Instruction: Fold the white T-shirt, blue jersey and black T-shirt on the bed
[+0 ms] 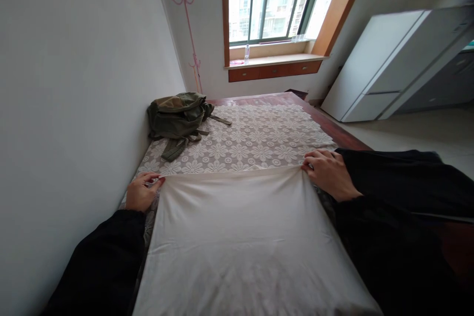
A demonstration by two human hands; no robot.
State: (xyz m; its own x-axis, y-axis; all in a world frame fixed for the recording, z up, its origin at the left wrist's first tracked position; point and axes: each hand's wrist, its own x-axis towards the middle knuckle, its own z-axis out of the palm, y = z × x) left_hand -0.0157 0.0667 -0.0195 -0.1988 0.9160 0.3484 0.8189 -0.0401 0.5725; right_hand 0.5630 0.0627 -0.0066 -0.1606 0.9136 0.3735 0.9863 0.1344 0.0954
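Note:
A plain white cloth (237,227) is stretched over the near part of the table, its far edge pulled straight between my hands. My left hand (141,191) pinches the far left corner. At the far right corner my right hand (329,170) grips the cloth between thumb and fingers. Soft folds run inward from both corners, and the near end of the cloth runs out of view at the bottom. Under it lies a lace tablecloth (252,131) with a flower pattern, visible beyond the far edge.
A green backpack (177,116) rests at the table's back left, by the wall. Dark fabric (400,177) lies at the right. The reddish table (329,123) has a bare border. Beyond stand a pink coat rack (189,19), a window ledge with a bottle (247,54) and a white refrigerator (385,64).

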